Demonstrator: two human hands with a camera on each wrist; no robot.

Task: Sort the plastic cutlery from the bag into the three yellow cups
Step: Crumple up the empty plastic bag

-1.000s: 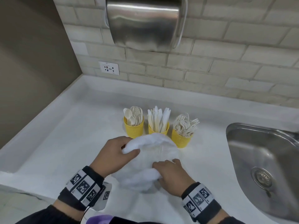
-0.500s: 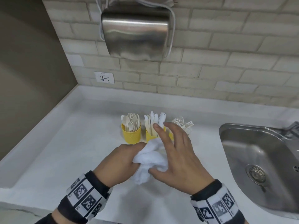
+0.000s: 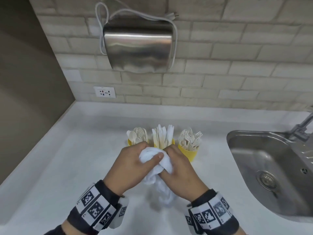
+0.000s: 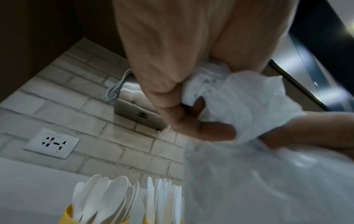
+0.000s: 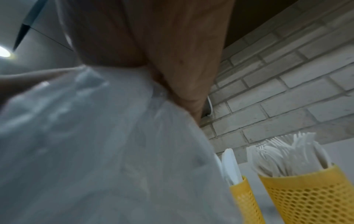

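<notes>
Three yellow mesh cups stand in a row on the white counter: the left cup [image 3: 129,142] holds spoons [image 3: 138,134], the middle cup [image 3: 172,143] holds knives [image 3: 162,135], the right cup [image 3: 189,152] holds forks [image 3: 190,139]. Just in front of them both hands crumple a white plastic bag [image 3: 155,164] into a wad. My left hand [image 3: 133,164] grips its upper part with the thumb on top. My right hand [image 3: 177,168] grips its right side. The bag's tail [image 3: 165,190] hangs below the hands. In the wrist views the bag [image 4: 245,106] [image 5: 95,136] fills the space by the palms.
A steel sink [image 3: 271,170] with a tap [image 3: 303,124] is sunk in the counter at right. A steel hand dryer [image 3: 138,46] hangs on the brick wall above a wall socket [image 3: 105,92]. A brown side wall [image 3: 25,82] bounds the counter on the left.
The bag was spread wide under both hands; the hands gathered it, and it is now squeezed into a small wad. My right hand went from open fingers to a grip on it.
</notes>
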